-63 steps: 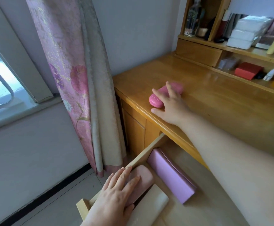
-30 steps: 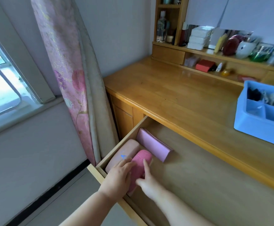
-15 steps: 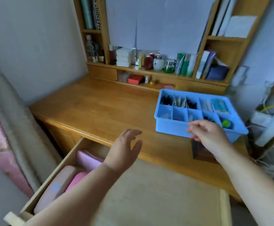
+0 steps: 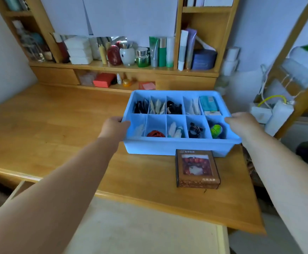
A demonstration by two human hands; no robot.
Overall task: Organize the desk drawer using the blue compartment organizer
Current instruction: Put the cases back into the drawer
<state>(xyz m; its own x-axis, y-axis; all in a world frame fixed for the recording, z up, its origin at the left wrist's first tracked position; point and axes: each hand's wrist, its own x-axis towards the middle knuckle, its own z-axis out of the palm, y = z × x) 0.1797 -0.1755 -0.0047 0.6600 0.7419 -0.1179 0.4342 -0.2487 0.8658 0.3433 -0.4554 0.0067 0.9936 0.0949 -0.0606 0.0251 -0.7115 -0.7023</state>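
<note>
Blue plastic compartment organizer (image 4: 177, 146), filled with small items, is placed near the desk's (image 4: 58, 125) right edge and is held at both short rims by the left hand (image 4: 115, 128) and the right hand (image 4: 241, 124). It should be lifted level. A brown patterned box (image 4: 197, 169) just before it blocks the way to the open drawer (image 4: 140, 230).

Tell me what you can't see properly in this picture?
Head view only:
- Left hand fingertips: hidden behind the blue compartment organizer wall, so the grip is unclear.
- Open drawer: its front and left side are cut off by the frame edge and the left forearm.
- White shapes on the far right: too blurred to name.
</note>
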